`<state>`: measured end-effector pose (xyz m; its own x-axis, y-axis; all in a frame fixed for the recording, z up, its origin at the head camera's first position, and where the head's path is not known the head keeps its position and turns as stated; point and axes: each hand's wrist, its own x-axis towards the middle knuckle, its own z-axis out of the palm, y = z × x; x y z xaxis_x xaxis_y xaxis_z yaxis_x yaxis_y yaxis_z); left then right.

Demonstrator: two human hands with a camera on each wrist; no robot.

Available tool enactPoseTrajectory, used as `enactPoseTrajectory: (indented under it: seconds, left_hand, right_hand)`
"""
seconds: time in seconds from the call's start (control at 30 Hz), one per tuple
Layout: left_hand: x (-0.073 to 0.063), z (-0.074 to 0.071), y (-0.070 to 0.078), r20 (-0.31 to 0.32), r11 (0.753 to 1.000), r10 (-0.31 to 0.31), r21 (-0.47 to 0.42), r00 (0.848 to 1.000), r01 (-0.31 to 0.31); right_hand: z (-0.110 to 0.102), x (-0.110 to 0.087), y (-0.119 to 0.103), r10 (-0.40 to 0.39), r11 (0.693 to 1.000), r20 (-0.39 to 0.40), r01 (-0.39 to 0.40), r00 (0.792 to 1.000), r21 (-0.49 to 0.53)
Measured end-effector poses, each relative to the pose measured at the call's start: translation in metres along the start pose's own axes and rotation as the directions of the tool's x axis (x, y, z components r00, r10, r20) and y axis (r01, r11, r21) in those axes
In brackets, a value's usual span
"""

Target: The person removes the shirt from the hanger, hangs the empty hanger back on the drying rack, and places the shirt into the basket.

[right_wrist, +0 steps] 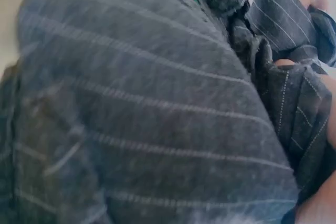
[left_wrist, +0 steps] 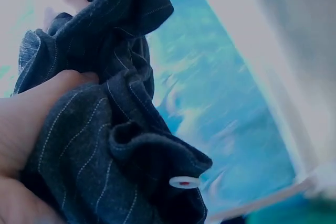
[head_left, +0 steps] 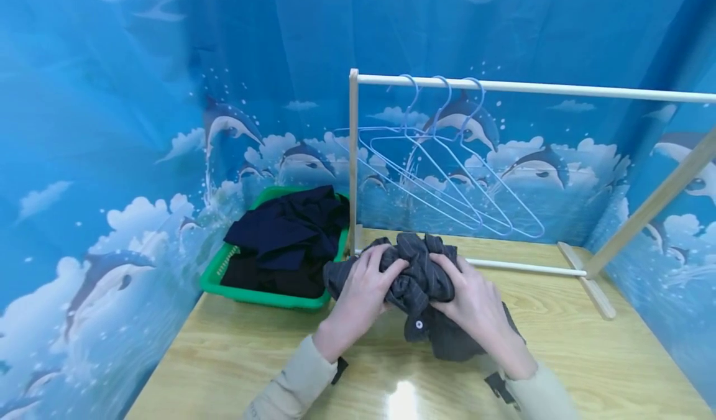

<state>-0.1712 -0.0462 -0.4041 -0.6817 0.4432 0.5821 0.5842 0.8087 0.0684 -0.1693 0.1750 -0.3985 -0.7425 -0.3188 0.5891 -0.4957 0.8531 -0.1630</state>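
Both hands hold a bunched, dark grey pinstriped garment [head_left: 411, 268] above the table, in front of the clothes rack. My left hand [head_left: 366, 283] grips its left side, with the thumb and fingers sunk in the folds. On the other side my right hand [head_left: 470, 292] grips the crumpled cloth, and a loose part hangs below it toward the table. A white button [left_wrist: 185, 182] shows on a folded edge in the left wrist view. Striped cloth fills most of the right wrist view and hides much of the fingers.
A green basket [head_left: 263, 297] with dark folded clothes [head_left: 291, 227] stands at the left on the wooden table [head_left: 559, 351]. Behind the hands, three light-blue wire hangers [head_left: 447, 137] hang from the rack's white top bar [head_left: 559, 88]. A dolphin-print curtain [head_left: 268, 66] surrounds the table.
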Motion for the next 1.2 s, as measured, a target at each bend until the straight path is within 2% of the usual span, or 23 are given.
enactPoseTrajectory:
  seconds: [0.17,0.3,0.43,0.57,0.7,0.83,0.93,1.0,1.03,1.07,1.1,1.13,1.2]
  left_hand:
    - [0.007,-0.038,-0.024,-0.104,1.0,-0.003,0.001,0.995,0.003]
    - [0.008,-0.07,-0.053,-0.166,1.0,-0.027,-0.01,0.986,0.026]
    - [0.008,-0.103,-0.079,-0.251,0.998,-0.057,-0.02,0.966,0.053]
    - [0.005,-0.13,-0.101,-0.329,0.998,-0.068,-0.012,0.942,0.068]
    - [-0.003,-0.141,-0.123,-0.357,0.996,-0.081,0.004,0.931,0.088]
    - [-0.007,-0.132,-0.142,-0.341,0.994,-0.103,-0.014,0.934,0.105]
    - [-0.014,-0.114,-0.159,-0.263,0.987,-0.162,-0.041,0.951,0.157]
    - [-0.021,-0.097,-0.171,-0.139,0.971,-0.239,-0.053,0.961,0.234]
    - [-0.026,-0.09,-0.177,-0.053,0.957,-0.29,-0.05,0.956,0.287]
    - [-0.032,-0.083,-0.182,0.044,0.937,-0.345,-0.045,0.938,0.347]
    - [-0.038,-0.077,-0.186,0.147,0.914,-0.396,-0.034,0.906,0.405]
    - [-0.043,-0.072,-0.19,0.244,0.891,-0.438,-0.012,0.865,0.455]
    - [-0.053,-0.065,-0.196,0.393,0.851,-0.492,0.029,0.777,0.524]
  right_hand:
    - [-0.004,0.034,-0.024,-0.052,0.996,-0.113,0.06,0.992,0.072]
    - [0.007,0.068,-0.05,-0.077,0.985,-0.185,0.104,0.98,0.138]
    - [0.022,0.103,-0.078,-0.087,0.96,-0.251,0.148,0.964,0.236]
    - [0.039,0.132,-0.105,-0.082,0.916,-0.292,0.188,0.953,0.355]
    - [0.066,0.147,-0.13,-0.03,0.858,-0.301,0.179,0.953,0.482]
    - [0.103,0.149,-0.142,0.052,0.82,-0.245,0.099,0.968,0.563]
    - [0.128,0.144,-0.142,0.065,0.838,-0.109,0.005,0.992,0.546]
    - [0.139,0.139,-0.137,0.043,0.877,0.03,-0.052,0.999,0.477]
    - [0.143,0.135,-0.134,0.022,0.898,0.103,-0.065,0.994,0.434]
    - [0.145,0.132,-0.131,0.0,0.924,0.177,-0.067,0.984,0.377]
    - [0.146,0.129,-0.128,-0.027,0.945,0.247,-0.056,0.969,0.321]
    - [0.147,0.126,-0.126,-0.055,0.961,0.31,-0.033,0.949,0.273]
    - [0.147,0.121,-0.122,-0.111,0.978,0.397,0.03,0.911,0.205]
